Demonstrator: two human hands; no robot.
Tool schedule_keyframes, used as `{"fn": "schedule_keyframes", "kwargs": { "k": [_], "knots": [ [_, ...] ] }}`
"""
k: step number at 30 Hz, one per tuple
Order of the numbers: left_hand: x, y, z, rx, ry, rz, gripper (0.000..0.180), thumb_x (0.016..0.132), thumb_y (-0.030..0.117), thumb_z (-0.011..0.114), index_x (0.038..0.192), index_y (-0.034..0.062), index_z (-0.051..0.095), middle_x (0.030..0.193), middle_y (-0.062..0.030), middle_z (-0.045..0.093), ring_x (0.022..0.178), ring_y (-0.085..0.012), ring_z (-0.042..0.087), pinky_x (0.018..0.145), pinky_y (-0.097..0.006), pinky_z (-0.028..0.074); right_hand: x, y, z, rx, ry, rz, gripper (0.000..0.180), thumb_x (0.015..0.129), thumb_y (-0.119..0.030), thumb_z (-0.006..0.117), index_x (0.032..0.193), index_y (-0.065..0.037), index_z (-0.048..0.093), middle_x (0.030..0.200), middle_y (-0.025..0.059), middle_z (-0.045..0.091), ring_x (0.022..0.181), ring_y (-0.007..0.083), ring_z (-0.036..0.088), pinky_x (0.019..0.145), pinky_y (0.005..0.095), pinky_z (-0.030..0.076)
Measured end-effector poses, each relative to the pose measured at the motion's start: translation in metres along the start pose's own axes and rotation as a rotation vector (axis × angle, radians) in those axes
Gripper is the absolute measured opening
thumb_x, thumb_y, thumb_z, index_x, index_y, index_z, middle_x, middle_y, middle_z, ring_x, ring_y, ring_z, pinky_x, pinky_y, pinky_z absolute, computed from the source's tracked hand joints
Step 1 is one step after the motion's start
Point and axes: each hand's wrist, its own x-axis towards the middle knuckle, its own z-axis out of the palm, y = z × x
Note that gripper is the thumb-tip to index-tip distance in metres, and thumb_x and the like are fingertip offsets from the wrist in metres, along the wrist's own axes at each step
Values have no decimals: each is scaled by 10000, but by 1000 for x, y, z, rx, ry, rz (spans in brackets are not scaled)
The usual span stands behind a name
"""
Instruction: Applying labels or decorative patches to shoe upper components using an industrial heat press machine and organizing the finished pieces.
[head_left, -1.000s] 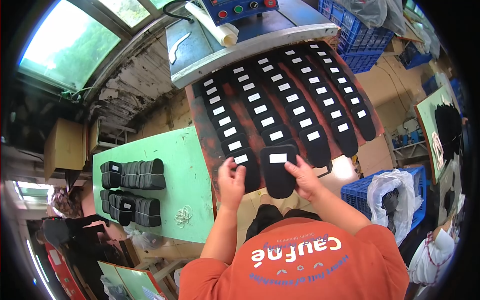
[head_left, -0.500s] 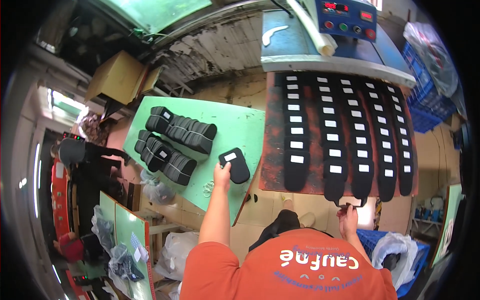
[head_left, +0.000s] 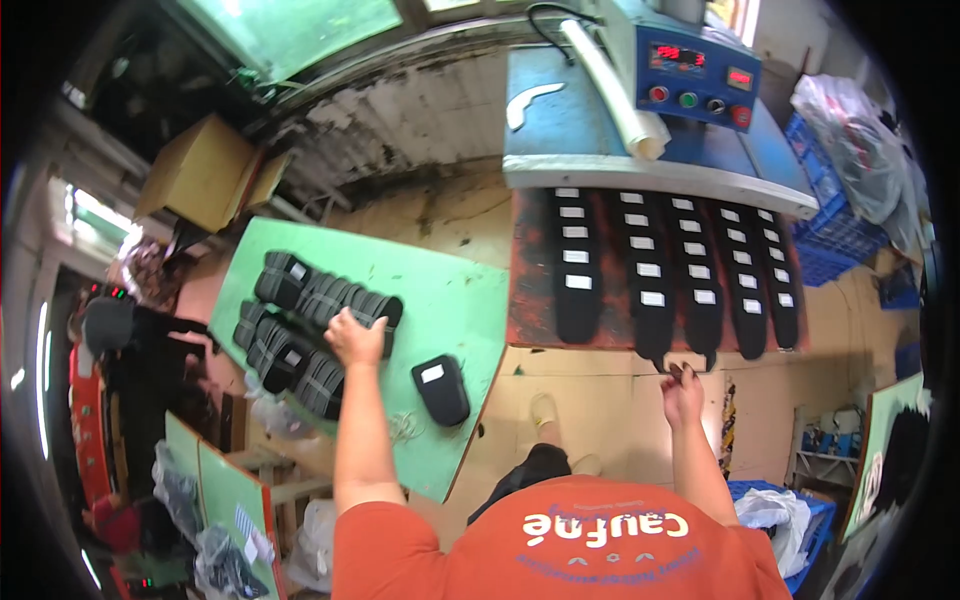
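My left hand (head_left: 357, 338) reaches over the green table, thumb and fingers apart, touching the near end of a row of stacked black fabric pads (head_left: 345, 303). A second row of black pads (head_left: 300, 362) lies beside it, partly behind the hand. A small black padded stack with a white label (head_left: 442, 390) rests by itself nearer to me. My right hand (head_left: 683, 393) is closed on the black handle (head_left: 661, 364) at the front edge of a red-black board (head_left: 612, 325). Columns of black pads with white labels (head_left: 705, 275) lie on it, their far ends hidden under the blue press.
The blue heat press (head_left: 660, 177) has a control box (head_left: 697, 85) and a white roll (head_left: 625, 100) on top. White rubber bands (head_left: 405, 428) lie on the green table (head_left: 455, 285). A blue crate (head_left: 815, 515) stands to my right. Another person (head_left: 110, 325) is at far left.
My left hand has let go of the small padded stack and moved left to the pad rows. The board has slid farther under the press, my right hand still on its handle.
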Motion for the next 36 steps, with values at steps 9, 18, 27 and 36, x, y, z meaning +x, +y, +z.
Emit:
{"fn": "schedule_keyframes", "kwargs": {
  "k": [9, 18, 27, 36],
  "knots": [
    [-11, -31, 29, 168, -390, 32, 989, 546, 517, 755, 1325, 72, 338, 1361, -224, 325, 1310, -357, 218, 1077, -433, 170, 85, -11, 40, 57, -68, -118, 140, 932, -196, 465, 935, -64, 512, 854, 62, 569, 664, 171, 503, 647, 349, 458],
    [-20, -39, 30, 203, -476, 18, 1126, 493, 470, 780, 1391, 95, 213, 1276, -244, 387, 1196, -381, 349, 1020, -442, 257, 160, -24, 105, -9, 68, -161, 119, 915, -152, 485, 916, -35, 508, 707, 68, 553, 555, 195, 558, 566, 361, 515],
    [-70, -8, -27, -348, -44, 5, 1088, 519, 281, 797, 1386, 39, 186, 1284, -254, 388, 1185, -415, 349, 1010, -456, 276, 180, -24, 123, -130, 113, -241, 138, 913, -120, 470, 1018, -32, 485, 780, 88, 574, 553, 199, 590, 506, 330, 531],
    [-130, 186, -107, -479, 182, 1104, 637, 511, 206, 789, 1074, 91, 513, 1281, -187, 388, 1196, -373, 360, 1007, -481, 270, 126, -23, 158, -328, -378, 733, 904, 679, -773, 444, 1342, -175, 304, 1180, 228, 430, 1045, 372, 479, 876, 542, 382]
  ]
}}
